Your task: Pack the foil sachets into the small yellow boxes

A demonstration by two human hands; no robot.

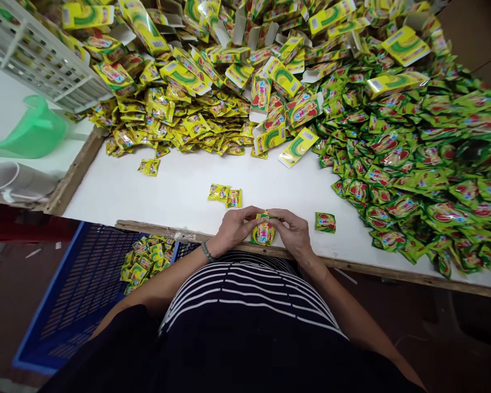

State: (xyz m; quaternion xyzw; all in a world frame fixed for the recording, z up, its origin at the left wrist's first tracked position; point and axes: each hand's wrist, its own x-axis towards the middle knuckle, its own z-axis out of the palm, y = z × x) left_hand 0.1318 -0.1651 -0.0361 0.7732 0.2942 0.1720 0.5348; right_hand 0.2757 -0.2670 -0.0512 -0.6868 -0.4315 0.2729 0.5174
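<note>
Both my hands meet at the table's front edge around one small yellow and green box. My left hand pinches its left side, and my right hand its right side, with the thumbs across its upper part. Just up and left of the box lie two yellow sachets, partly overlapping. To the right of my right hand is a single green sachet. Another yellow sachet sits farther left on the white table.
Piles of yellow sachets, flattened or open boxes and green sachets cover the back and right. At left are a white crate, green scoop and white mug. A blue basket holding yellow-green packs stands below.
</note>
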